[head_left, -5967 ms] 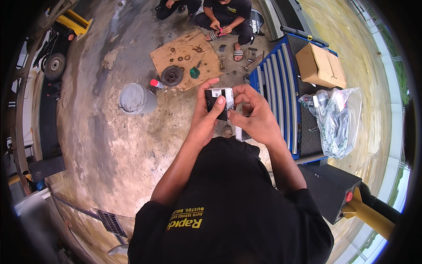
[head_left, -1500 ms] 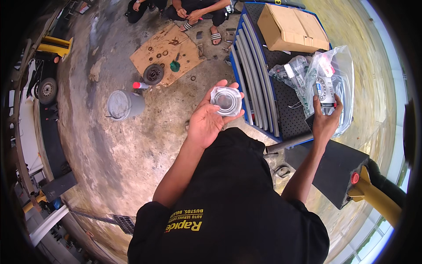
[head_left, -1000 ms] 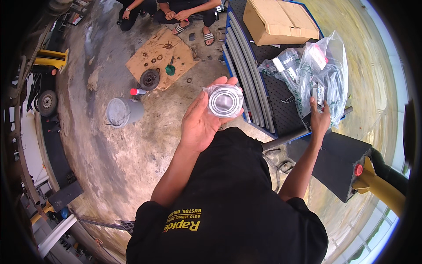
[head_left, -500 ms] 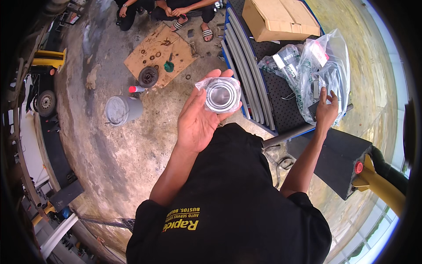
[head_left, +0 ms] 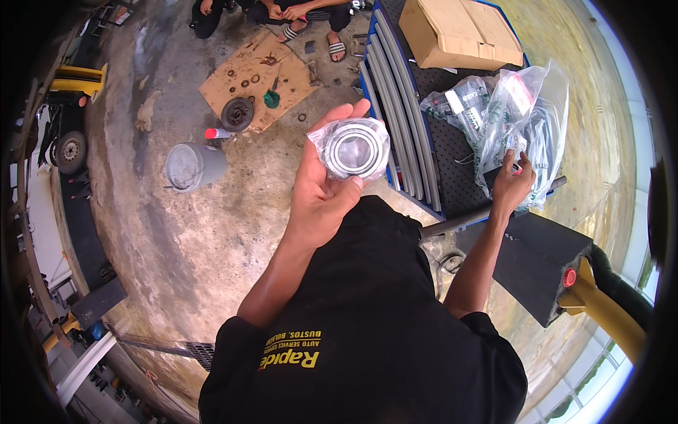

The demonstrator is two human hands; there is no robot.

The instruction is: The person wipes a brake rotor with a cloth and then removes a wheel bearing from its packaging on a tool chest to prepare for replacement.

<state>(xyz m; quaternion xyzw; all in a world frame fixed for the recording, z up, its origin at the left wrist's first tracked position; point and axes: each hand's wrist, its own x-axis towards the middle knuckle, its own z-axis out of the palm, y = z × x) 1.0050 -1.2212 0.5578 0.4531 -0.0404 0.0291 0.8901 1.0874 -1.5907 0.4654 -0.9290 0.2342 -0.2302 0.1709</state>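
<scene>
Ring of bearing type (head_left: 353,169) in clear film (head_left: 316,138), grasped by left hand (head_left: 319,206), thumb on near rim, fingers behind; held left of blue cart (head_left: 450,152)
Right hand (head_left: 513,188) at clear bag (head_left: 549,86) on cart, fingers bent by small white box (head_left: 515,143); cannot tell if gripping
Best keep thumb pressure light, film untorn, right fingers free of bag folds
Versus 0.5 s ago: left thumb shifted onto near rim; right hand slightly farther left against bag

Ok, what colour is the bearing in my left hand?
The bearing is silver-grey; it shows best in the head view.
</scene>
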